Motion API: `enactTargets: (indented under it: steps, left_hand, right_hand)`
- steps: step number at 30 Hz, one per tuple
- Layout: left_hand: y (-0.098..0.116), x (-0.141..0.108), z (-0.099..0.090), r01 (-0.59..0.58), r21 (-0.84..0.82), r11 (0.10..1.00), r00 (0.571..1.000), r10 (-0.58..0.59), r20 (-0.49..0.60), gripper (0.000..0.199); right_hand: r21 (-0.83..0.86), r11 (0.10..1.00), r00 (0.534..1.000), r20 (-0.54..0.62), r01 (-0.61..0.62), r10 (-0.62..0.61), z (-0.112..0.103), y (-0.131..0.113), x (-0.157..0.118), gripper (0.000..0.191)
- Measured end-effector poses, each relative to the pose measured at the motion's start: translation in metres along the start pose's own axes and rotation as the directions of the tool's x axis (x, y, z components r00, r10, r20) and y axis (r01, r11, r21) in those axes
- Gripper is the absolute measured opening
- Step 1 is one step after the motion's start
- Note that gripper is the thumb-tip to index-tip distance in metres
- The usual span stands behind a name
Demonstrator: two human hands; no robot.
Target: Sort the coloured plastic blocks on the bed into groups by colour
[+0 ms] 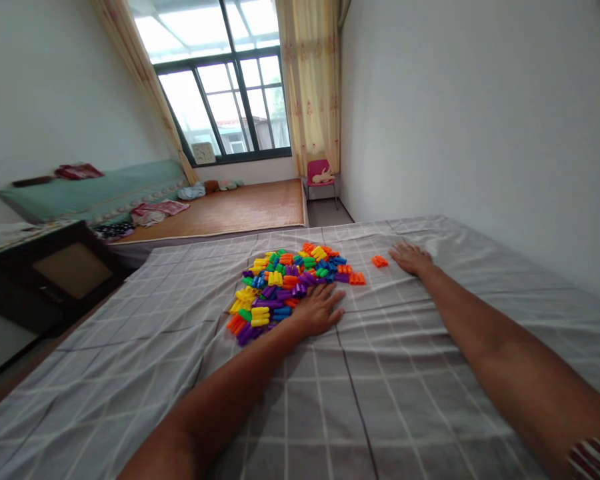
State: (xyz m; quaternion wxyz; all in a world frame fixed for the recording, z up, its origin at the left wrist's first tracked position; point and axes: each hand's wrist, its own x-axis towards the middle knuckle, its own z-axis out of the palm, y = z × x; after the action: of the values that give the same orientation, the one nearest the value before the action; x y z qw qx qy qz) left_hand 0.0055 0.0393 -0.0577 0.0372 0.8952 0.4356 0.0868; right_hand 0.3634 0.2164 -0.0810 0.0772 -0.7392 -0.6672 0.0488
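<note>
Bedsheet (300, 413) is touched by the right hand (411, 257); block pile (275, 279) seems handled by the left hand (316, 313); both are spread, nothing seen gripped; for lifting, grasping would be needed

dark-framed window (238, 56) between yellow floral curtains (307, 87), square clock (203, 153) at its lower left corner, pink chair (318, 166) bearing a pale plush toy (323, 176), brown woven mat (260, 205) on a low bed, teal-covered headboard (115, 191) topped with red cloth (79, 171), dark cabinet (70, 268) at left

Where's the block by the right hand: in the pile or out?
Out: bare sheet lies between the orange block and the pile.
</note>
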Motion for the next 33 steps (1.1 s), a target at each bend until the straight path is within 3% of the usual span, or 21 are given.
enactTargets:
  steps: [4,8,13,18,22,27,30,33]
  left_hand:
    - [0.009,-0.004,-0.009,0.017,0.009,1.000,0.999,-0.017,0.032,0.053]
    - [0.034,-0.020,-0.014,-0.032,0.005,0.999,0.999,0.032,0.000,0.051]
    - [0.060,-0.035,-0.006,-0.076,-0.044,0.996,0.997,0.077,0.021,0.054]
    - [0.059,-0.035,-0.007,-0.040,-0.057,0.998,0.998,0.043,0.049,0.053]
    - [0.058,-0.035,-0.008,-0.038,-0.058,0.998,0.998,0.041,0.053,0.052]
    - [0.050,-0.033,-0.010,-0.047,-0.043,0.998,0.999,0.046,-0.005,0.045]
    - [0.038,-0.032,-0.010,-0.032,-0.033,0.999,0.999,0.030,-0.037,0.044]
    - [0.029,-0.033,-0.008,-0.036,-0.014,0.999,0.998,0.035,-0.055,0.041]
  right_hand:
    - [0.063,0.996,0.998,-0.023,0.060,-0.059,-0.017,-0.011,-0.014,0.060]
    - [0.082,0.984,0.987,-0.032,0.158,-0.156,-0.021,-0.018,-0.039,0.061]
    - [0.045,0.997,0.997,-0.064,0.056,-0.053,-0.001,0.013,-0.080,0.065]
    - [0.003,1.000,0.995,-0.097,0.008,-0.008,0.003,0.038,-0.097,0.058]
    - [0.031,0.999,0.982,-0.187,0.016,-0.010,-0.007,0.013,-0.083,0.048]
    - [0.080,0.925,0.922,-0.145,0.372,-0.358,-0.009,-0.042,-0.053,0.052]
    - [0.088,0.923,0.921,-0.146,0.376,-0.361,0.001,-0.057,-0.047,0.045]
    - [0.112,0.931,0.924,-0.212,0.347,-0.319,0.013,-0.055,-0.053,0.041]
